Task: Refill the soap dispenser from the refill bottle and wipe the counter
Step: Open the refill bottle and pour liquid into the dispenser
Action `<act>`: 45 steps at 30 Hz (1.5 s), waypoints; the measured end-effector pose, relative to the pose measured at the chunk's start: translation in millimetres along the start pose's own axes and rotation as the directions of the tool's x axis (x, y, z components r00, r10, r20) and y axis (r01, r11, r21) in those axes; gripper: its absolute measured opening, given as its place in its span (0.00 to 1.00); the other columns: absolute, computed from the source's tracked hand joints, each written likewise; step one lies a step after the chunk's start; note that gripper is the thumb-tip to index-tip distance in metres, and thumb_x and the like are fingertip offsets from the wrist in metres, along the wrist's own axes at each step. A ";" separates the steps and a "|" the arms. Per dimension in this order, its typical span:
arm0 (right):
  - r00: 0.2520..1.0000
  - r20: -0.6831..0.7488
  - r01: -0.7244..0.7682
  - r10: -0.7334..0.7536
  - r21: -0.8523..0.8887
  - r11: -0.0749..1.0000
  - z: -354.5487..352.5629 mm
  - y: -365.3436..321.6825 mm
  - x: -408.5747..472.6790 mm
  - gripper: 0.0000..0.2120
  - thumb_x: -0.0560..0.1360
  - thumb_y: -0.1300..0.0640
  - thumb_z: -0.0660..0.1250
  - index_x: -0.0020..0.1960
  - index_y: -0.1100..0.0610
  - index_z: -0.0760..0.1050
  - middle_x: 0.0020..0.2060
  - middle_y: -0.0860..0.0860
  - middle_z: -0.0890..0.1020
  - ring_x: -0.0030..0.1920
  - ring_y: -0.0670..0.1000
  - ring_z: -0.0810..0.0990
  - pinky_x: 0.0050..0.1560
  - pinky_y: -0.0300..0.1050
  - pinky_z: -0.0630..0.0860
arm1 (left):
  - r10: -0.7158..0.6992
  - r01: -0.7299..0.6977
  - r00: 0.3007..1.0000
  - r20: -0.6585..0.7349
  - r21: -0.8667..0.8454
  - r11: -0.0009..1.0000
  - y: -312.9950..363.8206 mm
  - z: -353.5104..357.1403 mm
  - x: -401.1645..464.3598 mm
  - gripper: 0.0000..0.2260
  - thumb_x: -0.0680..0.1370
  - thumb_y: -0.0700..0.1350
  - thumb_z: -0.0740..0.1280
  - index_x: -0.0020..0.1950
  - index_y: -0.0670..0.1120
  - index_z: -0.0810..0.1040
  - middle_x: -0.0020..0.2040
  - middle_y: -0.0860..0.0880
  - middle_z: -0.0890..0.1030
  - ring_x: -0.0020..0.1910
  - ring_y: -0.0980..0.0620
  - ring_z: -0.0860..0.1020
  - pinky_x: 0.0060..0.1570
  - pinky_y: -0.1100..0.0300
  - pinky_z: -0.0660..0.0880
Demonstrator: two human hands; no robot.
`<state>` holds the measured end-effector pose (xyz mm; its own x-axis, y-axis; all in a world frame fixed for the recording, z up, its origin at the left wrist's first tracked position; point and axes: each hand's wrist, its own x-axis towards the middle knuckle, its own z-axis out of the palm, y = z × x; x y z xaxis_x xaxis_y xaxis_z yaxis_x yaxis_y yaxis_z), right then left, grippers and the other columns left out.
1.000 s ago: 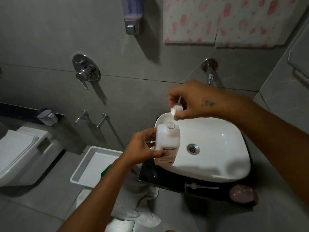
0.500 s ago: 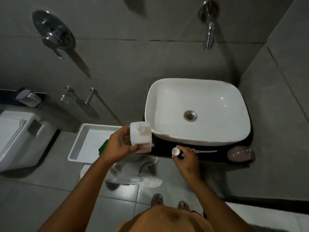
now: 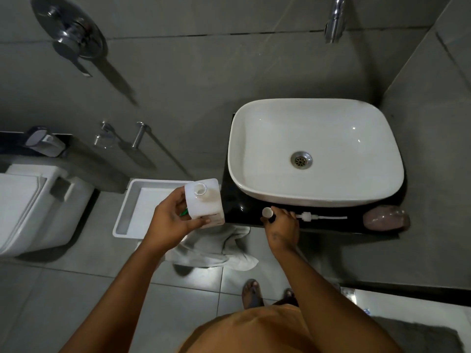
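My left hand (image 3: 170, 220) grips a white square refill bottle (image 3: 206, 205), upright with its mouth uncapped, just left of the black counter (image 3: 237, 207). At the counter's front edge, the fingertips of my right hand (image 3: 281, 226) pinch the small white cap (image 3: 267, 212). A white pump head with its tube (image 3: 305, 216) lies flat on the counter, right beside that hand. The pinkish soap dispenser bottle (image 3: 384, 217) rests at the counter's right end, without its pump.
A white basin (image 3: 254, 189) fills most of the counter, with a chrome spout (image 3: 334, 21) on the wall above. A white cloth (image 3: 216, 248) lies on the floor below. To the left are a white tray (image 3: 132, 210) and a toilet (image 3: 30, 207).
My right hand came down from above the basin to the counter's front edge with the cap. My left hand drew the bottle left, off the counter. The view tilted downward.
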<state>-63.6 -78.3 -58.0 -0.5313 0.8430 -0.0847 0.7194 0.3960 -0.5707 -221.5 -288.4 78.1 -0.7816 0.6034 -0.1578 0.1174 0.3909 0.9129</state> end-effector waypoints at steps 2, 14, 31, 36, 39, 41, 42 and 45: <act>1.000 0.007 -0.003 0.002 0.042 0.999 -0.7 -1.3 0.7 0.16 0.69 0.52 0.78 0.55 0.55 0.83 0.51 0.54 0.86 0.55 0.59 0.79 0.55 0.51 0.75 | 0.010 -0.010 1.000 0.007 0.004 1.000 3.0 1.8 2.2 0.34 0.65 0.34 0.83 0.65 0.54 0.78 0.59 0.57 0.85 0.59 0.57 0.84 0.48 0.65 0.81; 0.762 -0.366 -0.282 0.534 0.554 0.783 -98.5 106.9 -11.0 0.26 0.66 0.57 0.82 0.59 0.61 0.75 0.52 0.56 0.79 0.49 0.57 0.78 0.55 0.56 0.78 | 0.071 -0.066 0.993 0.096 -0.057 0.996 3.3 30.4 25.4 0.33 0.63 0.26 0.80 0.66 0.41 0.77 0.57 0.51 0.84 0.50 0.64 0.85 0.44 0.71 0.81; 0.725 -0.309 -0.313 0.615 0.648 0.694 -151.4 147.0 44.7 0.36 0.61 0.64 0.83 0.66 0.63 0.73 0.60 0.59 0.81 0.59 0.59 0.81 0.60 0.46 0.77 | 0.134 -0.125 0.986 0.098 -0.094 0.988 25.2 54.7 25.7 0.30 0.59 0.37 0.82 0.58 0.54 0.82 0.53 0.57 0.87 0.51 0.60 0.86 0.45 0.67 0.82; 0.783 -0.412 -0.191 0.467 0.555 0.810 -180.2 122.5 11.2 0.35 0.59 0.52 0.85 0.63 0.53 0.75 0.56 0.48 0.81 0.54 0.52 0.81 0.48 0.25 0.73 | 0.173 -0.164 0.979 0.110 -0.081 0.983 42.3 52.3 26.6 0.33 0.57 0.43 0.85 0.60 0.58 0.82 0.55 0.56 0.87 0.53 0.57 0.86 0.47 0.65 0.82; 0.880 -0.277 -0.116 0.385 0.661 0.741 -200.6 99.5 -6.4 0.38 0.58 0.50 0.84 0.64 0.40 0.73 0.61 0.45 0.79 0.60 0.52 0.80 0.56 0.44 0.82 | 0.223 -0.221 0.965 0.140 -0.030 0.975 64.3 49.1 29.3 0.36 0.56 0.48 0.87 0.62 0.61 0.81 0.56 0.58 0.87 0.55 0.57 0.85 0.51 0.64 0.82; 0.932 -0.214 -0.070 0.294 0.688 0.723 -211.9 82.1 -15.8 0.41 0.55 0.46 0.83 0.65 0.36 0.71 0.65 0.45 0.77 0.64 0.53 0.78 0.58 0.56 0.82 | 0.291 -0.299 0.940 0.179 0.023 0.954 86.0 47.9 31.1 0.35 0.60 0.53 0.86 0.65 0.63 0.79 0.58 0.62 0.85 0.57 0.61 0.84 0.52 0.65 0.81; 0.949 -0.204 -0.041 0.242 0.681 0.731 -215.9 73.3 -20.0 0.42 0.55 0.45 0.83 0.66 0.35 0.71 0.65 0.42 0.76 0.64 0.52 0.78 0.58 0.56 0.82 | 0.318 -0.329 0.927 0.200 0.025 0.944 96.9 49.1 31.7 0.35 0.61 0.55 0.85 0.66 0.63 0.78 0.59 0.63 0.84 0.58 0.62 0.83 0.53 0.66 0.80; 0.970 -0.222 0.064 0.099 0.626 0.777 -225.2 43.0 -25.9 0.43 0.54 0.44 0.83 0.65 0.33 0.69 0.61 0.35 0.77 0.61 0.47 0.80 0.55 0.51 0.83 | 0.368 -0.374 0.902 0.226 -0.020 0.927 125.0 55.6 34.4 0.35 0.61 0.55 0.85 0.66 0.63 0.76 0.62 0.59 0.83 0.61 0.58 0.82 0.61 0.65 0.77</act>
<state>81.9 -1.1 103.6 -0.3446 0.9378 0.0429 0.2443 0.1337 -0.9604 -199.6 -180.2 165.9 -0.5232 0.8452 0.1091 0.3886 0.1227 0.9132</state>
